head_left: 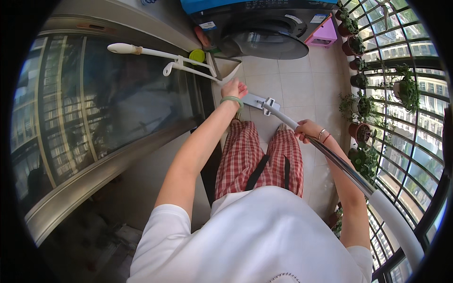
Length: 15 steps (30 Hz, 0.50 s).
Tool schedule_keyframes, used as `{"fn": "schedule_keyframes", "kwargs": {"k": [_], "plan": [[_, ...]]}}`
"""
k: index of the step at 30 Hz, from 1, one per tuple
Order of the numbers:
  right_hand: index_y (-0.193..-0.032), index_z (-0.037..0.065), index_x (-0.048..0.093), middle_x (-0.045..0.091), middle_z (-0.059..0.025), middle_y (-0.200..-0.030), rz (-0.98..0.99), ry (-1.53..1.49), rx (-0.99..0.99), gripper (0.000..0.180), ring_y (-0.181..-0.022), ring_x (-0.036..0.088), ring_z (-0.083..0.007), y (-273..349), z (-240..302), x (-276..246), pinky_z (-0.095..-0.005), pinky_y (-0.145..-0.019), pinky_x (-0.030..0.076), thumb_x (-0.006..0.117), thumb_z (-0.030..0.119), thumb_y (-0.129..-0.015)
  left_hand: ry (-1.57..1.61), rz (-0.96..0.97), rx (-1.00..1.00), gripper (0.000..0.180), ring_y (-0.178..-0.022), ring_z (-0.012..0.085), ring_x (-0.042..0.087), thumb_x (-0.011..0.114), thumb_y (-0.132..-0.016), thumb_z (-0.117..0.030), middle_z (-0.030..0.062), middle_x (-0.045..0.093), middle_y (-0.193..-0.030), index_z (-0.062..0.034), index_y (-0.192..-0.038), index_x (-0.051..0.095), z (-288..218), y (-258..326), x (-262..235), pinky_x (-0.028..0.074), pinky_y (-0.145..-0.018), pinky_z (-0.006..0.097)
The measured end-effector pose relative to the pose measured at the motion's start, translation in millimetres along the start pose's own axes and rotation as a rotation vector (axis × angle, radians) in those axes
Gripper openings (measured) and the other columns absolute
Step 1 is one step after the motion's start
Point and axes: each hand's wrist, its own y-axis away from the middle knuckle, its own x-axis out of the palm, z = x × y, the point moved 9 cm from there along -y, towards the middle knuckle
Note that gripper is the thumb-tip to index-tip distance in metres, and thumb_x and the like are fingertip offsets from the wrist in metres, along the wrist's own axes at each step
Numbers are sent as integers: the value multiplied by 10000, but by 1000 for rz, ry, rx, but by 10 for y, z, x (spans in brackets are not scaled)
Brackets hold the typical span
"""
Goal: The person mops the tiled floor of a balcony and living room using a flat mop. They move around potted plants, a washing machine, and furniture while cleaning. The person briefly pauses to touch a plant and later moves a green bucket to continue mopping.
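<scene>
My right hand is wrapped round the pole of a flat mop, below its grey lower sleeve. The pole slants from a white grip at the lower right up to the pale flat mop head, which is held above the tiles in front of my legs. My left hand, with a green bangle at the wrist, is at the left end of the mop head. Its fingers are curled, and whatever they hold is hidden. Just beyond it stands a white long-handled dustpan.
A dark front-loading washing machine has its round door open at the far end. A pink box sits beside it. Potted plants line the barred window on the right. Glass sliding doors run along the left. A lime-green round item lies behind the dustpan.
</scene>
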Motion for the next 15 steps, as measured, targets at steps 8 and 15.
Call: {"fn": "schedule_keyframes", "kwargs": {"k": [8,15], "plan": [[-1233,-74,490,596,-111,-756,-184,105,-62,430,-491,550,-145,-80,537,260,-310,-369,443,565,19,-819,-310,-681,133,765,-889,295,654,753,-835,-257,190,589,-1197,-100,-1433,304,-709,-1392,-1429,566,-651,403],[-1055,-82,487,569,-127,-746,-254,203,-48,275,-500,575,-183,-369,783,390,-338,-366,458,536,-15,-793,-285,-289,226,473,-694,220,647,735,-854,-312,76,606,-1042,-170,-1224,476,-1024,-1531,-1301,558,-518,393]]}}
